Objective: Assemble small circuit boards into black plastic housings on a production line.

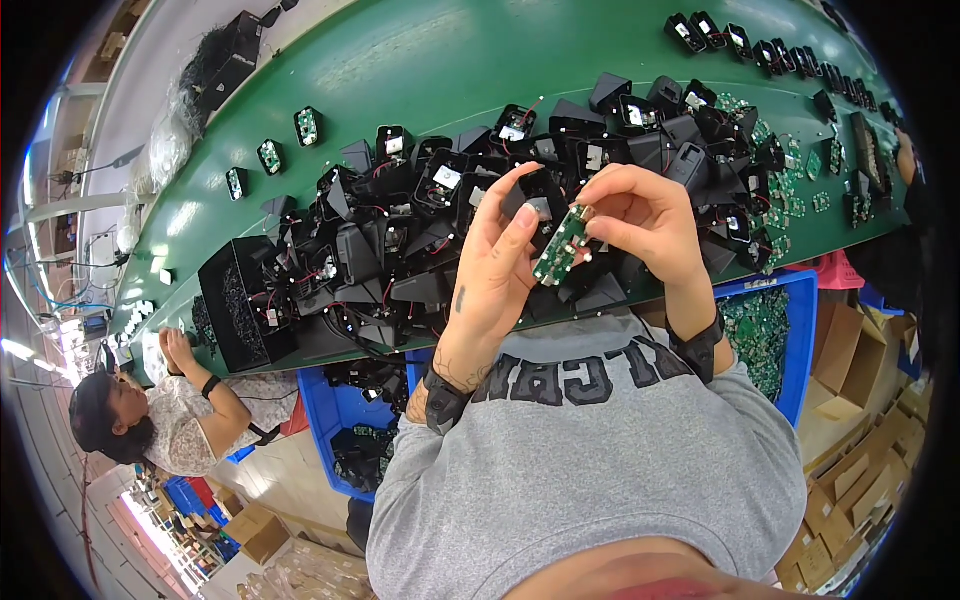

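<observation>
A small green circuit board (pixel 560 246) is held up above the green work surface (pixel 420 70). My right hand (pixel 640 215) pinches its upper end between thumb and fingers. My left hand (pixel 500 255) touches the board's left side with fingers raised, and a small grey part (pixel 540 208) shows at its fingertips. Below both hands lies a large heap of black plastic housings (pixel 400 250) with wires and small boards inside. Both wrists wear black bands.
Blue bins (pixel 790 345) with green boards and black parts (pixel 345 440) stand below the surface. A row of black housings (pixel 760 45) lies at the far right. Another person (pixel 170 415) works at the left. Cardboard boxes (pixel 860 480) sit at the lower right.
</observation>
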Available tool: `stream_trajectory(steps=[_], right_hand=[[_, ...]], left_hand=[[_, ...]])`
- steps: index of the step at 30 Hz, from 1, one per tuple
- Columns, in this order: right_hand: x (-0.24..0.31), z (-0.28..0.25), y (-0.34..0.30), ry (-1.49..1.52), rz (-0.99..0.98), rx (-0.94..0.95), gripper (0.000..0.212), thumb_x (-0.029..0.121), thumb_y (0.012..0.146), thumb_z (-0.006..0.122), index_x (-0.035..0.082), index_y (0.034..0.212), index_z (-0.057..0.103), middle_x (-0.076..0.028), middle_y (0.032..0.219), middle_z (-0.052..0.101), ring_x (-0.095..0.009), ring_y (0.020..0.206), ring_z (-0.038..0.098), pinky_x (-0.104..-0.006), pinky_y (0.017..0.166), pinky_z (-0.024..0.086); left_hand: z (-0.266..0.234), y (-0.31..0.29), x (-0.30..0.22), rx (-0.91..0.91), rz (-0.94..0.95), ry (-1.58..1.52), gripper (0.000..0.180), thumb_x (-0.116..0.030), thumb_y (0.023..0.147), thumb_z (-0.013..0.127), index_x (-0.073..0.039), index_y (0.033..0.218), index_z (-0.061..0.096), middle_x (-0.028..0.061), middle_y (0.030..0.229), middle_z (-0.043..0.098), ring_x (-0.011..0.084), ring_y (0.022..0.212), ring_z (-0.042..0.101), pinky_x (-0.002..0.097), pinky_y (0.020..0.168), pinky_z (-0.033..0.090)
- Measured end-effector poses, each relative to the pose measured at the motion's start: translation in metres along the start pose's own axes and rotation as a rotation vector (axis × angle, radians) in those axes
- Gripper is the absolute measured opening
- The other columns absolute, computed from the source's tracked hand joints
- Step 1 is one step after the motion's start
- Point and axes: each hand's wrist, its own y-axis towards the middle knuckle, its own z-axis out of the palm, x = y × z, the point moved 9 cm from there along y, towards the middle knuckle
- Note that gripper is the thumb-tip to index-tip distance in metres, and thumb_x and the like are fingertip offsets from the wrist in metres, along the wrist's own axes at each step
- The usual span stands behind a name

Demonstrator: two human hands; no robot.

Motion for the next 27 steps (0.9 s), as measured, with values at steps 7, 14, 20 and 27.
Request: stream_trajectory(steps=[7,14,20,27], right_hand=[[-0.009,-0.007,-0.003,-0.005,0.072,-0.121,0.030,-0.006,0.080,0.064,-0.007,0.109,0.062,-0.008,0.094,0.061,-0.014,0.087,0.063,-0.0248,0.076,0.051],[0.001,-0.010,-0.010,-0.224,-0.081,-0.238,0.035,-0.004,0.069,0.075,-0.005,0.102,0.065,-0.007,0.091,0.063,-0.014,0.082,0.061,-0.0260,0.074,0.049],[0.032,0.016,-0.005,-0.771,-0.405,-0.056,0.040,0.009,0.057,0.083,0.002,0.094,0.069,-0.008,0.090,0.063,-0.021,0.081,0.057,-0.0297,0.074,0.045],[0.034,0.015,-0.009,-0.575,-0.488,-0.080,0.024,-0.006,0.068,0.070,0.001,0.091,0.069,-0.009,0.088,0.064,-0.026,0.095,0.056,-0.0354,0.078,0.047]], left_hand=[[0.000,-0.003,-0.008,0.064,0.231,-0.050,0.066,-0.014,0.090,0.063,-0.009,0.144,0.026,0.0113,0.138,0.043,0.0227,0.125,0.046,0.0403,0.105,0.038],[-0.006,-0.003,-0.015,0.044,0.353,0.140,0.065,-0.004,0.085,0.065,-0.005,0.140,0.033,0.0149,0.138,0.041,0.0237,0.125,0.046,0.0400,0.104,0.040],[-0.004,-0.004,-0.024,0.005,0.366,0.050,0.060,0.000,0.082,0.059,-0.004,0.136,0.034,0.0145,0.130,0.044,0.0272,0.121,0.049,0.0439,0.095,0.050],[-0.003,-0.005,-0.024,-0.021,0.355,0.104,0.059,-0.003,0.078,0.060,-0.002,0.133,0.037,0.0139,0.124,0.047,0.0243,0.117,0.051,0.0374,0.097,0.047]])
